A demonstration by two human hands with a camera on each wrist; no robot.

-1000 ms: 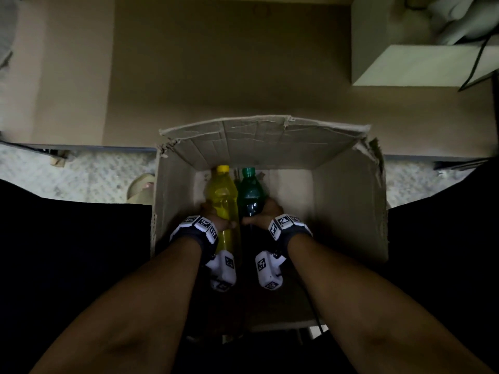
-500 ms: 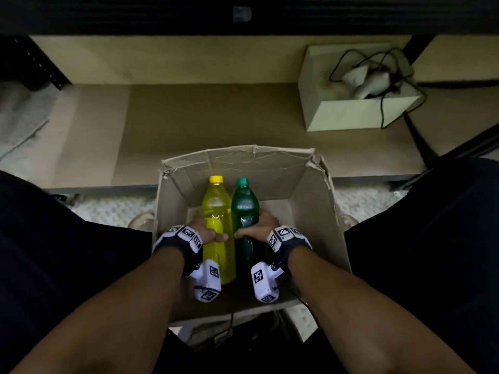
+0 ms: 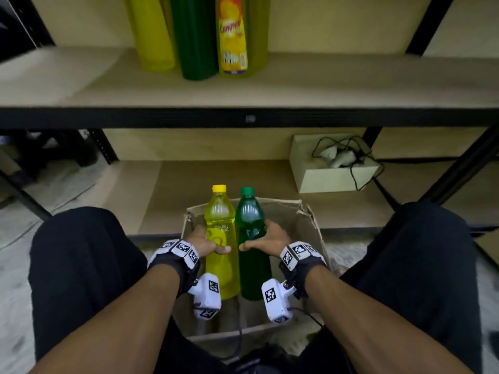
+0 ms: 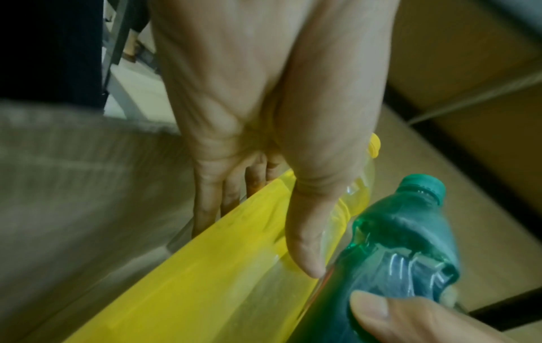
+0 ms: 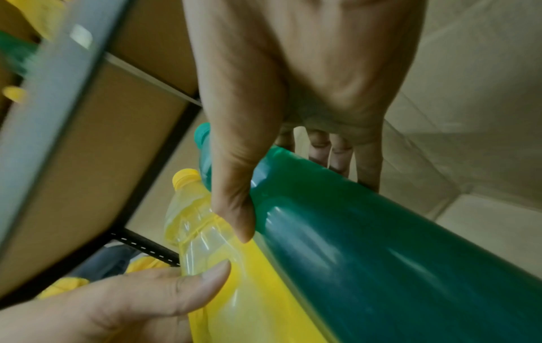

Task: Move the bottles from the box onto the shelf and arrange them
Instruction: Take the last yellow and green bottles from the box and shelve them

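My left hand (image 3: pixel 205 242) grips a yellow bottle (image 3: pixel 220 238) with a yellow cap, thumb across its front (image 4: pixel 305 243). Beside it, my right hand (image 3: pixel 266 238) grips a green bottle (image 3: pixel 251 238) with a green cap, thumb over its shoulder (image 5: pixel 234 197). Both bottles stand upright, side by side and touching, their upper halves above the rim of the open cardboard box (image 3: pixel 310 225) between my knees. The yellow bottle (image 5: pixel 205 232) and green bottle (image 4: pixel 396 243) each show in the opposite wrist view. On the shelf (image 3: pixel 324 87) above stand several yellow and green bottles (image 3: pixel 194 36).
The shelf's black front rail (image 3: pixel 243 118) runs across above the box. On the lower shelf board at the right sits a small open carton (image 3: pixel 332 179) with a white device and black cables. Black uprights stand at both sides. My dark-clothed knees flank the box.
Both hands have lifted the two bottles up out of the box, and my head has tilted up, bringing the upper shelf with its bottles into view.
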